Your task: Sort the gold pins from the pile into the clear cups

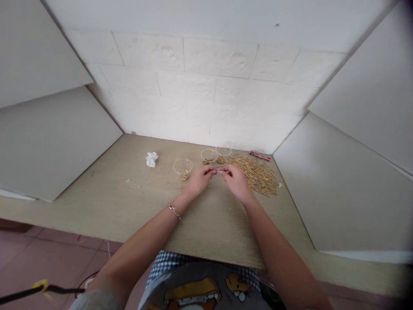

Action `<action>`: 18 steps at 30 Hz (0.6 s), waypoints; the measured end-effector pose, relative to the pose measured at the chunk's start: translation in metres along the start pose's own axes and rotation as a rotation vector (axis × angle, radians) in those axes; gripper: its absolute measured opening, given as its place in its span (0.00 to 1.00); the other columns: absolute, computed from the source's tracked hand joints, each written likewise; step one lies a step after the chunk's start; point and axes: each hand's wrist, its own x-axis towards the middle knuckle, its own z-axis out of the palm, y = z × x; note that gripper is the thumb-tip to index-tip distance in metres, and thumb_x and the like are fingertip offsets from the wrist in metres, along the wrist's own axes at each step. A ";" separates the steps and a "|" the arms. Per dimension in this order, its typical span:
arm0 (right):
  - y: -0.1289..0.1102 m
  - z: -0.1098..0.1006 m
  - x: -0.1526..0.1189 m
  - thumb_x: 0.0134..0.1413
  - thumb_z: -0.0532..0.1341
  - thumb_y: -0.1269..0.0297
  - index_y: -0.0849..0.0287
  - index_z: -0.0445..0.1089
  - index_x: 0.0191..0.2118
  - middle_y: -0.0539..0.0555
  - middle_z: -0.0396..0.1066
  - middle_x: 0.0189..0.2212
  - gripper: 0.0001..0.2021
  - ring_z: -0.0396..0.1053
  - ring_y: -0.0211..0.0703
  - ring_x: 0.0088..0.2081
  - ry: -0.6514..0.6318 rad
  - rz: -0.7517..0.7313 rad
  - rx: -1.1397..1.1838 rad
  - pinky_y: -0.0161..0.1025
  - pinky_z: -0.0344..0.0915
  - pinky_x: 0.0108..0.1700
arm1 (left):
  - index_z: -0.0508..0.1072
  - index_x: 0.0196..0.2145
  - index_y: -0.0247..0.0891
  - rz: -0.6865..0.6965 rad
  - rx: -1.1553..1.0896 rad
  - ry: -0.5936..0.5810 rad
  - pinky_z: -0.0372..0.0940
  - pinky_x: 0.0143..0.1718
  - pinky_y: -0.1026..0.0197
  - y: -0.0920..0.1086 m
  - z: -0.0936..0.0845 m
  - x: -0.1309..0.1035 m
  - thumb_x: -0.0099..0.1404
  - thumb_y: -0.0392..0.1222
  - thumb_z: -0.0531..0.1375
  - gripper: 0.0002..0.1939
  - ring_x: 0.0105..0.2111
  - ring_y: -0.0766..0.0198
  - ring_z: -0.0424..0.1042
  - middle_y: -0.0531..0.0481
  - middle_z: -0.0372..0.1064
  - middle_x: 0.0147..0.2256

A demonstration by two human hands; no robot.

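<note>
1. Grip: we record the left hand and the right hand nearly meeting, fingertips pinched around a small, thin piece. Its exact form is too small for us to tell.
2. Main stock: we find a broad heap of thin tan sticks just to the right of the grip, spread loosely and lying in many directions.
3. Containers: we count three clear round tubs. The first tub is left of the grip; the second tub is just beyond it; the third tub is farther beyond, slightly right.
4. Portions: we note small tan clumps at the near sides of the tubs. We cannot tell whether every clump lies inside.
5. Extent: in our judgement, only a small share is set apart in clumps; the far larger share is loose in the heap. The pinched piece is in neither.
6. Surroundings: we see a crumpled white tissue well left of the grip, and a red tube-shaped item beyond it to the right, near the wall. All the loose items rest on the tabletop.
</note>
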 end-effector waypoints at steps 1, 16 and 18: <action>0.000 0.000 0.000 0.49 0.56 0.64 0.60 0.71 0.33 0.54 0.71 0.32 0.09 0.65 0.40 0.32 -0.002 0.003 -0.002 0.38 0.60 0.36 | 0.72 0.32 0.35 -0.004 0.000 0.001 0.60 0.34 0.64 0.000 0.000 0.000 0.58 0.39 0.53 0.09 0.30 0.67 0.65 0.52 0.69 0.28; -0.001 0.001 0.000 0.49 0.56 0.63 0.59 0.70 0.33 0.54 0.71 0.32 0.08 0.65 0.40 0.31 0.008 0.031 0.015 0.38 0.60 0.35 | 0.73 0.32 0.35 -0.002 -0.003 -0.003 0.60 0.33 0.65 0.001 0.000 0.000 0.58 0.38 0.53 0.09 0.29 0.67 0.65 0.51 0.69 0.29; 0.000 0.001 0.000 0.49 0.56 0.63 0.59 0.71 0.32 0.54 0.71 0.31 0.08 0.65 0.40 0.31 0.009 0.037 0.020 0.38 0.60 0.35 | 0.73 0.32 0.35 -0.004 -0.002 -0.003 0.60 0.32 0.65 0.001 0.000 0.000 0.58 0.39 0.53 0.09 0.29 0.67 0.65 0.51 0.69 0.29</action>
